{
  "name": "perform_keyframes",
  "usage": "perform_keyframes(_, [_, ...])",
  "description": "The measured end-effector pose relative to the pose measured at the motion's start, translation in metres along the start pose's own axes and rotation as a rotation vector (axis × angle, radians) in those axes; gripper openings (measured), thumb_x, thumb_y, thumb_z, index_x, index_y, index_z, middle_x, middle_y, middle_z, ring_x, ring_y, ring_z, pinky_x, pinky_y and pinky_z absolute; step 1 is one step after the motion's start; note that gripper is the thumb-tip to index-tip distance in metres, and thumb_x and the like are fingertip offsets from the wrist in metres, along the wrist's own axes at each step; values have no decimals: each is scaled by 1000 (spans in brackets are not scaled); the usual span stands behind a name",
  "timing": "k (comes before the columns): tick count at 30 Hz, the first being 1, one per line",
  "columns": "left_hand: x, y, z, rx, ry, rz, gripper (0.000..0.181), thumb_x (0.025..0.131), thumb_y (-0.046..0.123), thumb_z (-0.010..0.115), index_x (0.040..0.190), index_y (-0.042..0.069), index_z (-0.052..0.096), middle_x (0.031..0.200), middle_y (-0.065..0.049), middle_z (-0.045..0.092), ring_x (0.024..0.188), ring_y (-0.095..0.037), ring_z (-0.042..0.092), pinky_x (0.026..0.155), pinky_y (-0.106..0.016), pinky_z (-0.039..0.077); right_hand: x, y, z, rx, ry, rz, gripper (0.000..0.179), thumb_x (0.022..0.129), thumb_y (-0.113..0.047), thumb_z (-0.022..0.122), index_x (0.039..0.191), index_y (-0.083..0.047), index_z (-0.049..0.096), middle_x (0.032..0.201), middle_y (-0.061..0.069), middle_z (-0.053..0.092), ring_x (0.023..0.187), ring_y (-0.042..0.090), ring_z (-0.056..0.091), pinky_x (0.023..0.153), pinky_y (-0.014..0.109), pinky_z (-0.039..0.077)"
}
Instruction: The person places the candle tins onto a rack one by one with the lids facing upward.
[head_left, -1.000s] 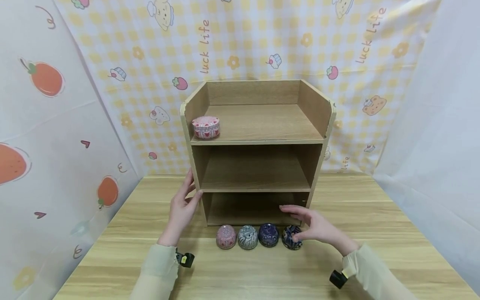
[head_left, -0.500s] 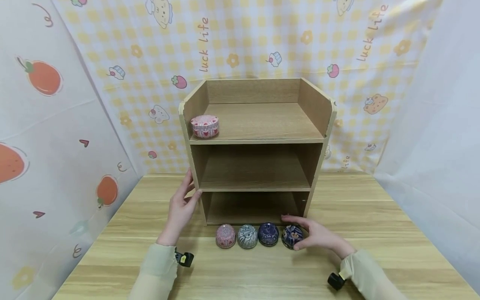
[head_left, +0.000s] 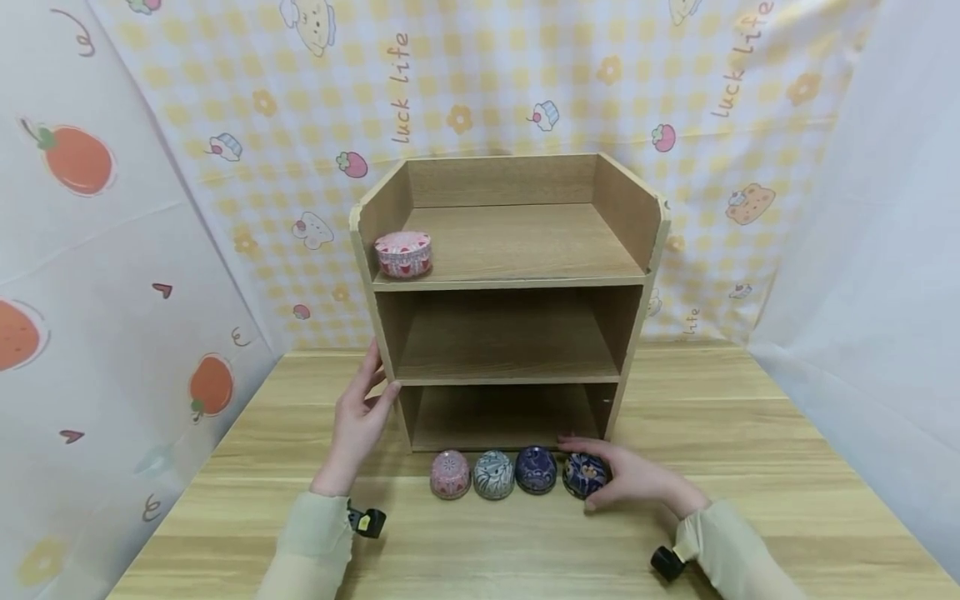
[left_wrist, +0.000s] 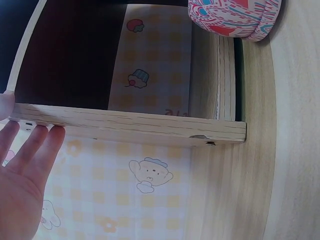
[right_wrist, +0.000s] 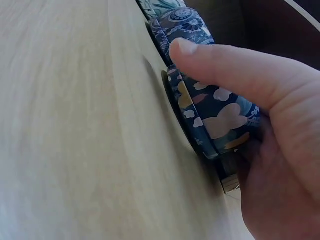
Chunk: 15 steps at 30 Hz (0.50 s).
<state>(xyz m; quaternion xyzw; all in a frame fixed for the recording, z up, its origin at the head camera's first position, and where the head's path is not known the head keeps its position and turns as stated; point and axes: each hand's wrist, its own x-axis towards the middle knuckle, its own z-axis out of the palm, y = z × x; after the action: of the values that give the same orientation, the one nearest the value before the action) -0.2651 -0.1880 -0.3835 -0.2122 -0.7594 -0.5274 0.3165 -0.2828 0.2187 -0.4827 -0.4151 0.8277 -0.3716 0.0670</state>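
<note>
My left hand (head_left: 358, 429) holds the left side panel of a three-tier wooden shelf (head_left: 510, 379). Its thumb is on the front edge and its fingers lie along the outer side, as the left wrist view also shows. My right hand (head_left: 633, 477) spans a dark blue flowered tin (head_left: 582, 473), thumb in front and fingers behind; whether they touch it cannot be told. In the right wrist view the thumb (right_wrist: 225, 65) stretches over this tin (right_wrist: 220, 117). Left of it stand a navy tin (head_left: 536, 470), a grey-white leaf-patterned tin (head_left: 493, 475) and a pink tin (head_left: 450, 475).
A pink-and-white tin (head_left: 403, 255) sits at the left front of the top tier. The wooden table (head_left: 480, 550) carries everything. Behind the shelf hangs a yellow checked cloth (head_left: 495, 75), with white cloths at both sides.
My right hand has come down and settled lower around the dark blue flowered tin, its thumb now nearer the table. The left hand keeps its place on the shelf; the tins stay put.
</note>
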Motion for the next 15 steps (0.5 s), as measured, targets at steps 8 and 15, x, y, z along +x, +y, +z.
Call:
perform_keyframes(8, [-1, 3, -2, 31, -10, -3, 65, 88, -12, 62, 146, -4, 34, 137, -30, 47, 112, -47, 55, 80, -16, 50, -1, 1, 3, -40, 14, -10, 87, 69, -25, 85, 143, -4, 44, 145, 20, 44, 129, 46, 39, 105, 56, 34])
perform_keyframes(15, [-2, 6, -2, 22, -4, -18, 64, 88, -13, 62, 145, -6, 34, 139, -30, 45, 113, -48, 54, 81, -16, 50, -1, -2, 3, -74, 24, -16, 84, 69, -20, 83, 142, -6, 46, 143, 19, 46, 128, 45, 40, 106, 50, 35])
